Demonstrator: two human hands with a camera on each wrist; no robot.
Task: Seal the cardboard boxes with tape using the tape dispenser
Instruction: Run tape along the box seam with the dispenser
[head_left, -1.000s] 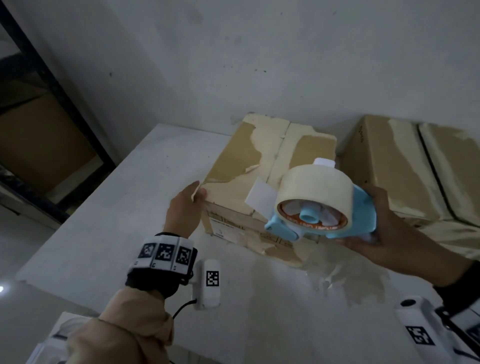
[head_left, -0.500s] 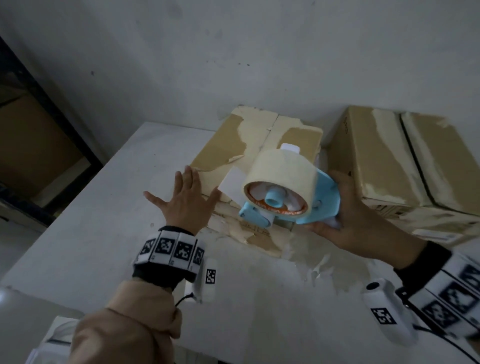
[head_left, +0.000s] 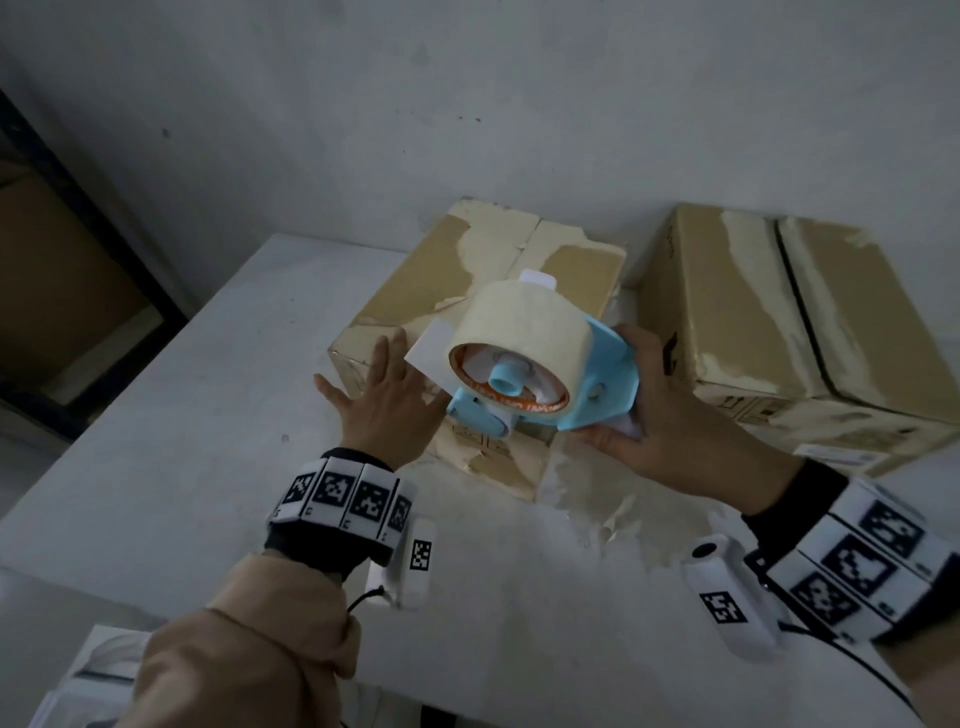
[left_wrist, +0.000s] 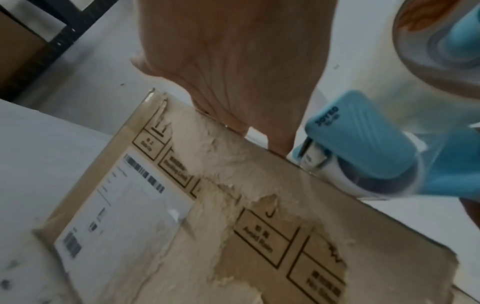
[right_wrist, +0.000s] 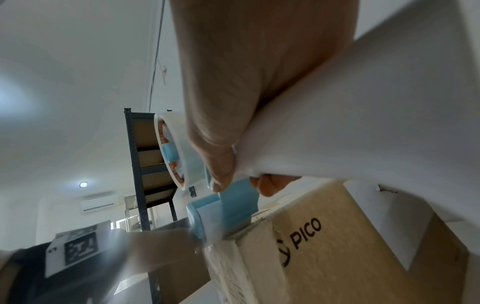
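Observation:
A torn, taped cardboard box (head_left: 493, 270) stands on the white table (head_left: 197, 415) against the wall. My left hand (head_left: 387, 400) lies flat with straight fingers on the box's near top edge. My right hand (head_left: 660, 415) grips the handle of a blue tape dispenser (head_left: 597, 384) carrying a large cream tape roll (head_left: 524, 332). The dispenser's front end (left_wrist: 363, 148) sits at the box's near upper edge, just right of the left hand (left_wrist: 233, 61). In the right wrist view the thumb and fingers (right_wrist: 223, 160) curl round the white handle.
A second, larger cardboard box (head_left: 779, 322) stands to the right, close to the first; its side reads PICO (right_wrist: 303, 232). A dark metal shelf rack (head_left: 78, 260) stands left of the table. Torn paper residue (head_left: 597, 499) marks the tabletop in front of the boxes.
My left hand let go of the box's front corner, opened flat and moved onto its near top edge. The dispenser came down and left toward that edge.

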